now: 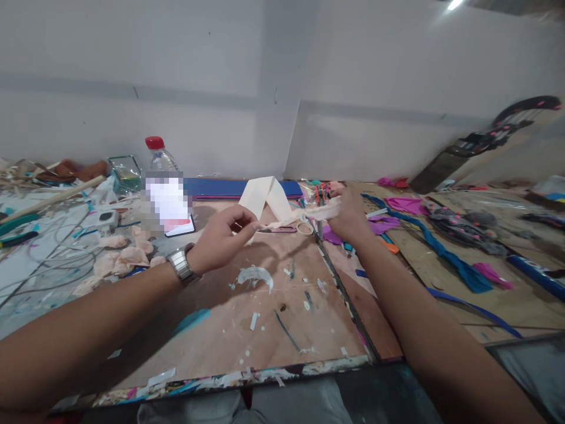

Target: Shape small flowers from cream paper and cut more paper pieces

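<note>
A pale strip of thin material is stretched between my two hands above the wooden board. My left hand, below a metal wristwatch, pinches the strip's left end. My right hand is closed round its right end, with a loose part at the fingers. Just behind stands a folded cream paper piece shaped like an inverted V. Under the strip lie a roll of tape and a slim purple-edged tool.
A phone leans before a red-capped bottle at the left, near crumpled pale pieces and cables. Blue strips, pink scraps and a dark bound bundle lie right. Behind is a white wall.
</note>
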`<state>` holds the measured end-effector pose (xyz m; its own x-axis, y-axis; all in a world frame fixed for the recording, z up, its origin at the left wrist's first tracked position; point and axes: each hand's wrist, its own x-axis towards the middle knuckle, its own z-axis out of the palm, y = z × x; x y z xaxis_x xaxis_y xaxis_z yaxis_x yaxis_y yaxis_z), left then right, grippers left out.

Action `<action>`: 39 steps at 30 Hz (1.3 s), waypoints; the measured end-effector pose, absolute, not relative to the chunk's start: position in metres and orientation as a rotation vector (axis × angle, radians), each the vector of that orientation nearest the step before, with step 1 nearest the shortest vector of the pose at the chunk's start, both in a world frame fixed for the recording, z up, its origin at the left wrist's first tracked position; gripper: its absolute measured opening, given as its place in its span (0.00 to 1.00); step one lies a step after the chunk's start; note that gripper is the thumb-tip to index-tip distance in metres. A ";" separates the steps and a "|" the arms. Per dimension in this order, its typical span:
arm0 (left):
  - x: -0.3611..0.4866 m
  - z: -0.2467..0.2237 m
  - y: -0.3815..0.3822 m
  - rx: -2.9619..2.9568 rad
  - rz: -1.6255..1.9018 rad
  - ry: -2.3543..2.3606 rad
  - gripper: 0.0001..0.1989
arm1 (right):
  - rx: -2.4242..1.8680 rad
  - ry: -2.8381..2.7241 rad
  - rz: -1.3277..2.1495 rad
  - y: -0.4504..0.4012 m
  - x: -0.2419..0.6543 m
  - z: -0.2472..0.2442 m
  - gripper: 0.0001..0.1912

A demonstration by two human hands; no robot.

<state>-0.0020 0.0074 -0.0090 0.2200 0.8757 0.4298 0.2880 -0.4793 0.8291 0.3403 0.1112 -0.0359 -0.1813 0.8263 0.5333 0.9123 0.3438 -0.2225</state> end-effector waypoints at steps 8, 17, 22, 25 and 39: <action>0.000 -0.013 0.003 2.236 0.994 1.127 0.06 | -1.587 -2.513 0.059 0.095 0.344 -0.038 0.46; 0.000 -0.015 0.003 2.254 0.959 1.101 0.07 | -0.835 -2.540 0.375 0.041 0.275 -0.008 0.21; 0.001 -0.013 -0.001 2.280 0.929 1.054 0.08 | -0.747 -2.456 0.412 0.015 0.236 -0.021 0.16; 0.002 -0.012 -0.003 2.294 0.933 1.014 0.09 | -0.773 -2.377 0.410 0.008 0.229 -0.027 0.12; 0.002 -0.014 -0.003 2.251 1.003 0.929 0.11 | -0.774 -2.122 0.191 0.000 0.226 -0.029 0.06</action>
